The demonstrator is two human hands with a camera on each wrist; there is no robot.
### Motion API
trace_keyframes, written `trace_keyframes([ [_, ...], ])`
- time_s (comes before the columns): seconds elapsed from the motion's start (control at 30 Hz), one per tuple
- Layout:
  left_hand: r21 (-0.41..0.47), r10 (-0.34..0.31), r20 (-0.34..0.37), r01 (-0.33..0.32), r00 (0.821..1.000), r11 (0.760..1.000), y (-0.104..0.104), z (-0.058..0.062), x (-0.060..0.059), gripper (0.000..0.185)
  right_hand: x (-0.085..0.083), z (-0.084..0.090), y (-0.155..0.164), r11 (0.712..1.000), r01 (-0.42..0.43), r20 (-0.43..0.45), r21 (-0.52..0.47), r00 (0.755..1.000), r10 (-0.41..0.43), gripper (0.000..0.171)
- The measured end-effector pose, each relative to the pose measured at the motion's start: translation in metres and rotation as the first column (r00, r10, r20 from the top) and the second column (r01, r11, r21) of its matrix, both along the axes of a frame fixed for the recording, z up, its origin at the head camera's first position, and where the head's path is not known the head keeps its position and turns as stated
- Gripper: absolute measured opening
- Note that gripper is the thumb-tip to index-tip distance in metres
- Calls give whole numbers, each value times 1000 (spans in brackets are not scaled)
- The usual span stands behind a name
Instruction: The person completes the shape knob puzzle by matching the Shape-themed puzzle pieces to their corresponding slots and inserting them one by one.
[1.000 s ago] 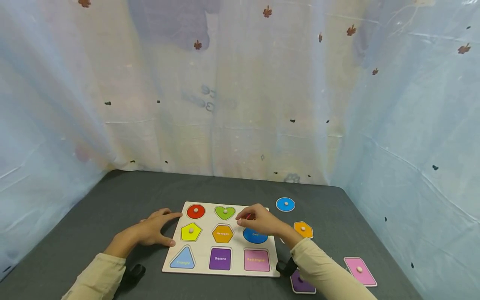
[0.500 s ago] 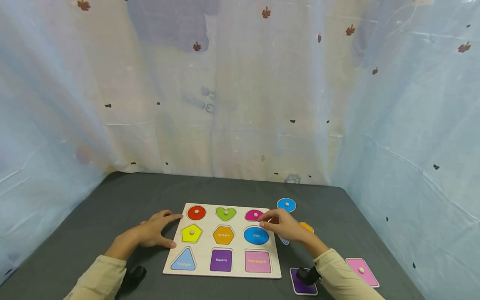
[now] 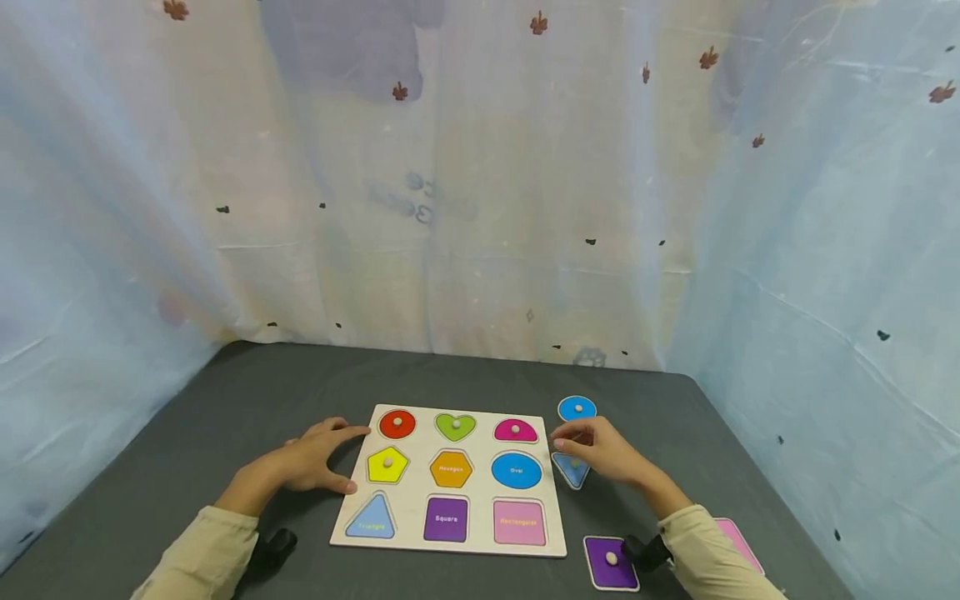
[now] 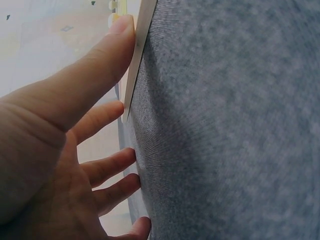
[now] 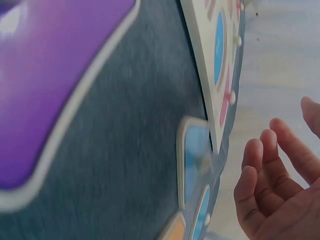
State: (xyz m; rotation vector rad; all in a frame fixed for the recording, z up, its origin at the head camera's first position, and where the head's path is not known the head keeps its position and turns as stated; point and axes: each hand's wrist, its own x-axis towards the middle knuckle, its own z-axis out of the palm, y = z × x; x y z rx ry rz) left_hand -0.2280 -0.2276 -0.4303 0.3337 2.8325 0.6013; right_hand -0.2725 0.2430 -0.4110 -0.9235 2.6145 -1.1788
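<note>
A wooden shape-puzzle board [image 3: 481, 521] lies on the table. My left hand [image 3: 311, 460] touches its left edge with spread fingers; the thumb [image 4: 122, 37] meets that edge in the left wrist view. Beyond the board's right side, my right hand [image 3: 603, 450] hovers with bent fingers and holds nothing. Below its fingertips lies a blue triangle piece [image 3: 573, 473], and a blue oval piece [image 3: 576, 407] lies just behind. An orange piece [image 5: 174, 230] shows in the right wrist view; the hand hides it in the head view. A knobbed magenta semicircle [image 3: 525, 432] sits in its recess.
Red circle [image 3: 397, 423], green heart [image 3: 447, 427] and yellow pentagon [image 3: 382, 471] pieces sit in the board. A purple square piece [image 3: 603, 575] lies near the front right. The right sleeve partly covers a pink rectangle piece [image 3: 738, 537]. Curtains surround the dark table [image 3: 300, 379].
My right hand has left the magenta semicircle, now visible in its recess, and moved right off the board to above the triangle piece. The left hand stays at the board's edge.
</note>
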Motion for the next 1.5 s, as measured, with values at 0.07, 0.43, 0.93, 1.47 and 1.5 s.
trace_keyframes([
  [0.07, 5, -5, 2, 5, 1000, 1000, 1, -1, -1, 93, -1, 2, 7, 1000, 17, 5, -2, 1000, -17, 35],
  [0.43, -2, -6, -10, 6, 1000, 1000, -2, -3, -2, 95, -8, 1, 41, 997, 76, -9, 10, 997, -76, 33],
  [0.93, -1, 1, 1, -1, 1000, 1000, -2, -5, -4, 98, -14, -15, 76, 994, 101, 57, 36, 993, -103, 29],
  [1.47, 12, -16, 0, 16, 1000, 1000, -3, -4, -4, 94, -16, -22, 83, 989, 134, 72, 67, 988, -138, 20],
  [1.5, 11, -14, -1, 14, 1000, 1000, -3, -3, -4, 94, -15, -23, 83, 988, 136, 67, 71, 988, -140, 19],
])
